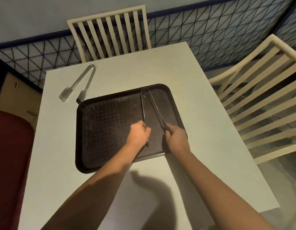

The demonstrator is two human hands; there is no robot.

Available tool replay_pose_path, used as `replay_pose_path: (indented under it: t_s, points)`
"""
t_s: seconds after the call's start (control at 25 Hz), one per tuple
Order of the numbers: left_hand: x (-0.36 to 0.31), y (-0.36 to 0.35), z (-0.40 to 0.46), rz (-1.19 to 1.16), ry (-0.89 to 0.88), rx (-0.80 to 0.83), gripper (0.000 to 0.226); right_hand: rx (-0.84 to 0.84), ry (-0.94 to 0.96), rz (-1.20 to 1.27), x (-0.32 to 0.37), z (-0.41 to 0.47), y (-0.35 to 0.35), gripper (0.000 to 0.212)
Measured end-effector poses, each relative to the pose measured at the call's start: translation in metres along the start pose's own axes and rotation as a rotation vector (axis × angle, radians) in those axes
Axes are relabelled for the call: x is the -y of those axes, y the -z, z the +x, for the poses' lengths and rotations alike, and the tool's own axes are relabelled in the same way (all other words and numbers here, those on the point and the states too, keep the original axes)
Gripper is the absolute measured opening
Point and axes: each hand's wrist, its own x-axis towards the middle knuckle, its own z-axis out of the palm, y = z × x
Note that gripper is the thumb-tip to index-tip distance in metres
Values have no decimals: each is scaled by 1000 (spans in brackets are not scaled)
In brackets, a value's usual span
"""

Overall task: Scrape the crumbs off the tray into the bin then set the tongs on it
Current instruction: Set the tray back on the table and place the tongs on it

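Your left hand (140,133) grips one arm of dark tongs (149,107), right hand (174,136) grips other — tongs spread over black tray (87,156); clear tongs (79,83) beside tray.

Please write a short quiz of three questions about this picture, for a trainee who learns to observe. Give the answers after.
1. True or false: the clear tongs lie on the black tray.
2. What does the left hand grip? A) one arm of the black tongs B) the tray rim C) a chair
3. Fill in: the right hand grips the other ____ of the black tongs.

Key
1. False: they lie on the white table, beside the tray's far left corner.
2. A
3. arm
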Motion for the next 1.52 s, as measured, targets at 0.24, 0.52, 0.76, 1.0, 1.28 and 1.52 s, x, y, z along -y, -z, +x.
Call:
replay_pose_path:
  t_s: [0.24,0.52,0.76,1.0,1.28,1.52]
  points:
    - [13,-1,4,50,14,49,12,51,-58,-23,-1,-3,-15,28]
    - [16,-7,11,34,48,97,15,46,-77,-8,-2,1,-17,39]
    - [18,-9,14,29,50,104,6,41,-85,-36,-9,5,-22,39]
    - [19,-9,15,30,86,81,11,27,-82,-39,-12,8,-25,38]
    - [37,21,12,-130,136,-114,28,-107,82,-272,20,14,-19,41]
    - [83,107,39,-206,135,-287,24,13,234,-180,103,36,-65,39]
